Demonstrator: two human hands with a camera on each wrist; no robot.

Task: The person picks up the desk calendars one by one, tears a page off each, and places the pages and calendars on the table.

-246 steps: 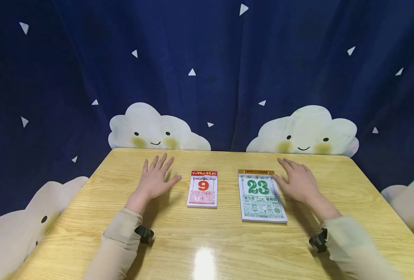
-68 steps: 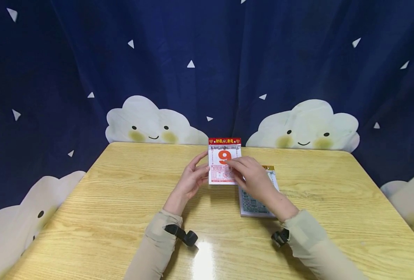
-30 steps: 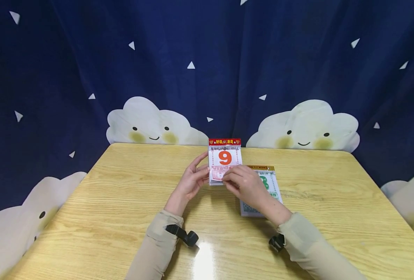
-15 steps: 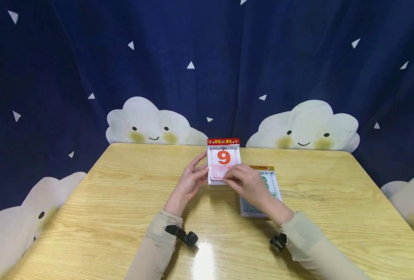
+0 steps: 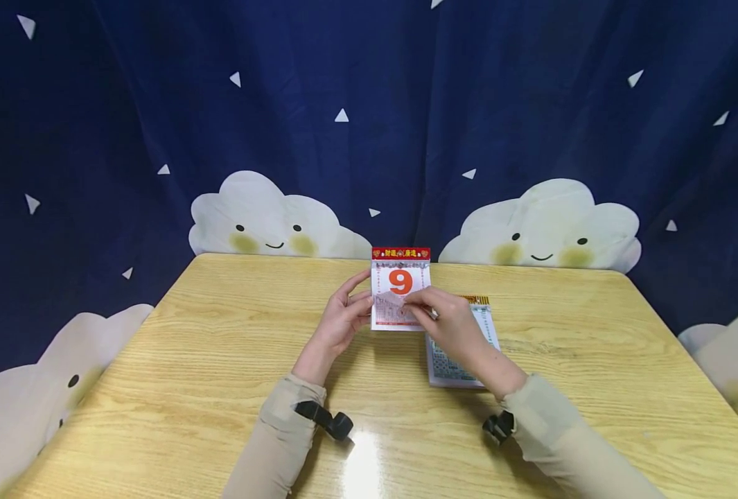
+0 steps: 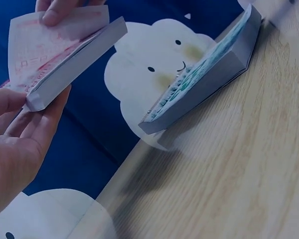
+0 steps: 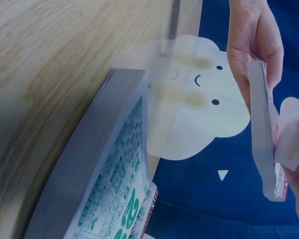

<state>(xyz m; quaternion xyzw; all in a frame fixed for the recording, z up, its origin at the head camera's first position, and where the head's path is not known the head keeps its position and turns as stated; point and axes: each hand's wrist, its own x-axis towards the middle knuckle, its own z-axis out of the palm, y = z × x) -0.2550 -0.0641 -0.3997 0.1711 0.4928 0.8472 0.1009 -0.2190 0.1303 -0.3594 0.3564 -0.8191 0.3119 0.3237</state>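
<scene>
My left hand [image 5: 336, 324] grips the left edge of a small tear-off calendar [image 5: 400, 266] with a red header and a red 9, holding it up off the table. The thumb lies on the front and the fingers are behind. My right hand [image 5: 452, 326] pinches the calendar's top page [image 6: 55, 37] and bends its lower part upward, away from the thick pad [image 7: 261, 119]. That page still hangs on at the top. Below the right forearm, a larger tear-off calendar [image 5: 450, 371] with green print lies on the table, partly hidden by the right hand.
The wooden table [image 5: 219, 319] extends to both sides and toward me. Behind it hangs a dark blue curtain [image 5: 375, 83] with white triangles and smiling clouds. Each wrist wears a small black camera [image 5: 340, 424].
Both hands were earlier apart over the table, with the small calendar lying flat. Since half a second ago, my right hand has moved up, folding the page's lower edge upward.
</scene>
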